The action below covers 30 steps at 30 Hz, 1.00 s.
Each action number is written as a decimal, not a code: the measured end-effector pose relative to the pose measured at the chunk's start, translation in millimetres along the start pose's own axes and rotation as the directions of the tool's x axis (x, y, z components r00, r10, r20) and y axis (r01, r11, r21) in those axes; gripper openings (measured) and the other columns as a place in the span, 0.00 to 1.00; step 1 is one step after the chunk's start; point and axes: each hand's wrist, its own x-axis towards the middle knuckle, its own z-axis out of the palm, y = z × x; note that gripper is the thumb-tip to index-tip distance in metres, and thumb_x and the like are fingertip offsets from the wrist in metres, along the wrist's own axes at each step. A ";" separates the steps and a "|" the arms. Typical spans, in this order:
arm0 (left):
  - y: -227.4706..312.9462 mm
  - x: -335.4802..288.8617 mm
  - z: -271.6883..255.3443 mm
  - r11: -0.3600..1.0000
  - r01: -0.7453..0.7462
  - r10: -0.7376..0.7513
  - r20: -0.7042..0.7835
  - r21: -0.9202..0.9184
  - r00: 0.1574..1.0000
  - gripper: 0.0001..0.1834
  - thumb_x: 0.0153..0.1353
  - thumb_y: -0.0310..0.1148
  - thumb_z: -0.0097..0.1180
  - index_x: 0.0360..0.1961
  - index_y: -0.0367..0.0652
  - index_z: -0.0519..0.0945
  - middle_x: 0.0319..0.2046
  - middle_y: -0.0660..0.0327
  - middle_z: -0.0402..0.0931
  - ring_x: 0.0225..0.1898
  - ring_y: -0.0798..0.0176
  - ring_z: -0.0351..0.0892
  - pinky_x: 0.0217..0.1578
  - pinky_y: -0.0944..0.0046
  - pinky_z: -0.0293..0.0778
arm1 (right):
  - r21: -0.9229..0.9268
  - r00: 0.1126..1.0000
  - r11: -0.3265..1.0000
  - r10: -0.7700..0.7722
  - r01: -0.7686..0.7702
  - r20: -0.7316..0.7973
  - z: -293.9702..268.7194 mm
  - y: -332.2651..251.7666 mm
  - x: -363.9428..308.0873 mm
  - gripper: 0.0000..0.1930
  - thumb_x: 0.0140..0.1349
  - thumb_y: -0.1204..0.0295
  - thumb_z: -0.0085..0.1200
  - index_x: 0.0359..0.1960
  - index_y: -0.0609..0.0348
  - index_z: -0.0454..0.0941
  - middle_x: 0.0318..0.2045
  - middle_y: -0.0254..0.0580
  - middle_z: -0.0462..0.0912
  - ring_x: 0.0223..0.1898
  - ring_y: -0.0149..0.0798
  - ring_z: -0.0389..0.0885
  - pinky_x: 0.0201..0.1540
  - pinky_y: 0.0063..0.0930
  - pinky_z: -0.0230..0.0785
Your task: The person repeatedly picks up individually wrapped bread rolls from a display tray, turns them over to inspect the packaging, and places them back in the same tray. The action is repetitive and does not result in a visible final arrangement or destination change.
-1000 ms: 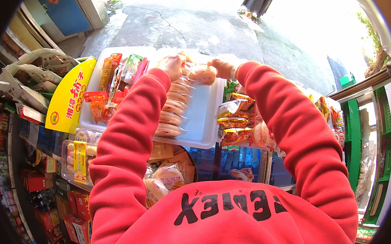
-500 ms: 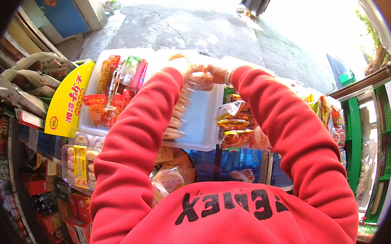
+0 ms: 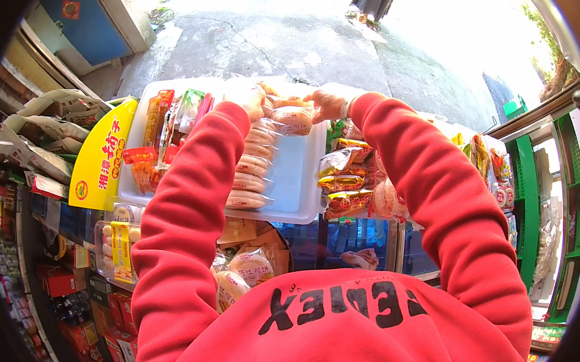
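Note:
In a white plastic tray (image 3: 297, 194), a row of flat round breads (image 3: 250, 182) in clear wrappers runs along the left side. At the tray's far end, a wrapped bread (image 3: 292, 118) lies to the right of that row, with other wrapped pieces just behind it. My right hand (image 3: 330, 103) has its fingers closed on the right edge of the wrapped breads there. My left hand (image 3: 253, 103) is on their left side, fingers bent against the wrappers. Strong light washes out its fingertips, and the red sleeve hides part of it.
A tray of red and orange snack packets (image 3: 165, 122) stands to the left, by a yellow sign (image 3: 103, 157). Yellow and red packets (image 3: 347, 184) fill the space right of the white tray. Nearer me are more wrapped breads (image 3: 252, 266). Green shelving (image 3: 525, 198) stands far right.
My hands have moved slightly apart at the far end of the tray. The left arm has shifted left, so more of the bread row shows.

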 end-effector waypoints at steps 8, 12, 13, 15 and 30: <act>0.3 6.4 18.6 0.986 0.042 -0.051 -0.052 -0.158 0.997 0.11 0.59 0.35 0.62 0.43 0.48 0.88 0.45 0.54 0.85 0.48 0.54 0.85 0.50 0.56 0.78 | -0.185 0.971 0.956 0.239 -0.229 0.030 -13.3 -12.6 -8.0 0.11 0.58 0.64 0.61 0.36 0.57 0.84 0.34 0.54 0.85 0.39 0.55 0.84 0.44 0.40 0.76; 0.6 12.5 24.7 0.993 0.079 -0.085 -0.071 -0.084 0.994 0.13 0.59 0.35 0.63 0.45 0.48 0.87 0.47 0.52 0.84 0.51 0.55 0.84 0.51 0.56 0.78 | -0.244 0.969 0.940 0.248 -0.240 0.003 -24.3 -38.8 -9.2 0.09 0.59 0.69 0.53 0.35 0.56 0.84 0.39 0.56 0.84 0.42 0.57 0.84 0.46 0.42 0.75; 0.8 11.4 24.0 0.993 0.077 -0.083 -0.065 -0.087 0.994 0.14 0.59 0.36 0.63 0.46 0.48 0.87 0.47 0.53 0.84 0.51 0.55 0.84 0.51 0.56 0.78 | -0.251 0.959 0.933 0.279 -0.260 0.046 -26.2 -42.0 -7.4 0.11 0.60 0.71 0.49 0.38 0.55 0.84 0.43 0.55 0.84 0.46 0.56 0.83 0.49 0.42 0.75; 1.5 7.7 22.9 0.993 0.075 -0.081 -0.055 -0.094 0.995 0.14 0.59 0.36 0.63 0.47 0.49 0.87 0.48 0.53 0.84 0.52 0.55 0.84 0.51 0.56 0.78 | -0.222 0.946 0.926 0.322 -0.306 0.040 -24.9 -44.9 -6.5 0.13 0.61 0.71 0.49 0.41 0.55 0.85 0.45 0.55 0.85 0.47 0.55 0.84 0.51 0.41 0.75; 18.1 0.6 21.8 0.983 -0.147 0.118 -0.244 -0.106 0.963 0.16 0.59 0.38 0.61 0.47 0.47 0.86 0.45 0.48 0.84 0.49 0.49 0.84 0.52 0.53 0.77 | -0.063 0.937 0.952 0.279 -0.298 -0.212 -80.2 -66.1 -55.3 0.19 0.58 0.64 0.66 0.50 0.53 0.83 0.39 0.47 0.87 0.47 0.50 0.85 0.54 0.40 0.73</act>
